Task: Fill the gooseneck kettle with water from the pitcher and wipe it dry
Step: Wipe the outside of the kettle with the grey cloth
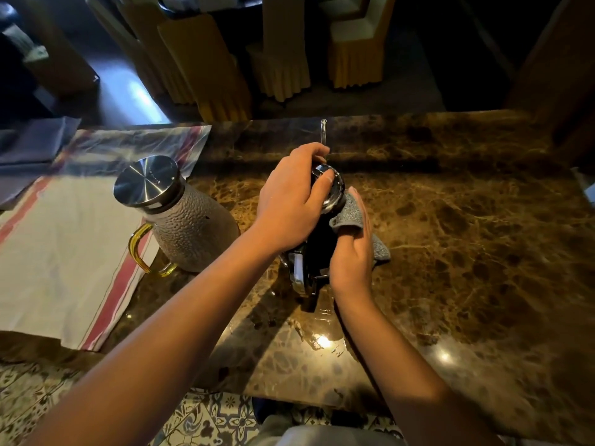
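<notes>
A black gooseneck kettle [317, 255] stands on the brown marble counter [467, 239], its thin spout [323, 130] pointing away from me and its handle toward me. My left hand [289, 201] grips the kettle's shiny lid from above. Against the kettle's right side, my right hand [352, 252] presses a grey cloth [351, 214]. To the left stands a textured glass pitcher [190, 233] with a steel lid and a yellow handle, upright and closed.
A white towel with red stripes [64, 246] lies under and left of the pitcher. Folded dark cloths [29, 146] sit at the far left. Water glints on the counter near its front edge [322, 341]. Chairs in yellow covers [280, 59] stand beyond the counter.
</notes>
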`<act>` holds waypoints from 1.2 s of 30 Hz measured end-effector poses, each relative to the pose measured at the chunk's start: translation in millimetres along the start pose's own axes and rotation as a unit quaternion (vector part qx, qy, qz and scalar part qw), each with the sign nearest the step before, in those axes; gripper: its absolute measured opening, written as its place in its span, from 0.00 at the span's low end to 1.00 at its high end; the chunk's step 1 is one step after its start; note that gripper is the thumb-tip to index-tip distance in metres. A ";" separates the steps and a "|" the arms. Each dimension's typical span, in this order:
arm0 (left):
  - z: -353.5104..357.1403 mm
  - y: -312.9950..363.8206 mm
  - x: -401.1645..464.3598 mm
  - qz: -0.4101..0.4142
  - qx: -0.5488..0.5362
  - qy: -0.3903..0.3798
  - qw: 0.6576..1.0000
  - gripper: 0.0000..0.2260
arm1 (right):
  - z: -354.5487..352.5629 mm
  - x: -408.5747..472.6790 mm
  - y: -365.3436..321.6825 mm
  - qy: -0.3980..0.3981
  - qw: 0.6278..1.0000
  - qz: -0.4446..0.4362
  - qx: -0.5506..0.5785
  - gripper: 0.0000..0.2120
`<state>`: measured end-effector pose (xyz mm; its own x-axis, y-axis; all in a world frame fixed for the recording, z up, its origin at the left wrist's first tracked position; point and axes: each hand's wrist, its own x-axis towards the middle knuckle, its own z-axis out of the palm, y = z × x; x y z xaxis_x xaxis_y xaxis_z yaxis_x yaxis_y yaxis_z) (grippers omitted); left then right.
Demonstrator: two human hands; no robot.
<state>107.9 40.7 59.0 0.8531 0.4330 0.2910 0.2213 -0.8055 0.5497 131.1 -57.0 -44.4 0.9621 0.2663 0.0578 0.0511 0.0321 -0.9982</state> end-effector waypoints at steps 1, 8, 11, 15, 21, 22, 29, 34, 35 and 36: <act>0.5 -0.8 0.0 0.001 0.002 0.002 1.000 0.17 | -0.7 4.8 0.3 -0.004 1.000 0.022 -0.011 0.28; 1.1 -3.4 0.7 0.007 -0.001 0.001 1.000 0.17 | -2.2 -6.9 -2.3 -0.015 0.998 0.017 -0.054 0.32; 0.9 -3.7 1.1 0.006 -0.002 -0.004 1.000 0.16 | -2.4 -30.8 3.6 -0.019 0.997 -0.073 -0.033 0.23; 0.6 -3.9 1.2 0.010 0.002 -0.004 1.000 0.16 | -3.3 -30.7 0.2 -0.003 0.995 -0.069 0.068 0.28; 1.9 -3.9 2.3 0.009 0.006 0.000 1.000 0.13 | -4.9 -3.3 -40.3 -0.035 0.986 -0.020 0.161 0.21; 2.0 -4.5 2.1 0.013 0.005 0.003 1.000 0.12 | -5.6 2.7 -38.4 -0.040 0.989 -0.018 0.141 0.22; 1.9 -5.9 2.0 0.014 -0.002 -0.001 1.000 0.12 | -27.2 11.0 10.7 -0.131 0.984 -0.078 -0.096 0.33; 2.0 -6.2 1.2 0.018 0.005 0.002 1.000 0.12 | -37.8 -18.6 37.5 -0.100 0.973 -0.082 -0.188 0.35; 2.3 -5.7 1.1 0.019 0.004 0.002 1.000 0.12 | -35.8 -24.7 37.8 -0.089 0.974 -0.077 -0.194 0.34; 2.1 -5.1 1.0 0.019 0.002 0.001 1.000 0.11 | -32.9 -29.7 38.1 -0.082 0.976 -0.070 -0.188 0.34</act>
<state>108.6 44.4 54.7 0.8605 0.4017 0.3132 0.1899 -0.8235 0.5345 113.2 -95.4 -84.7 0.8847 0.4360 0.1652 0.3034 -0.2694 -0.9140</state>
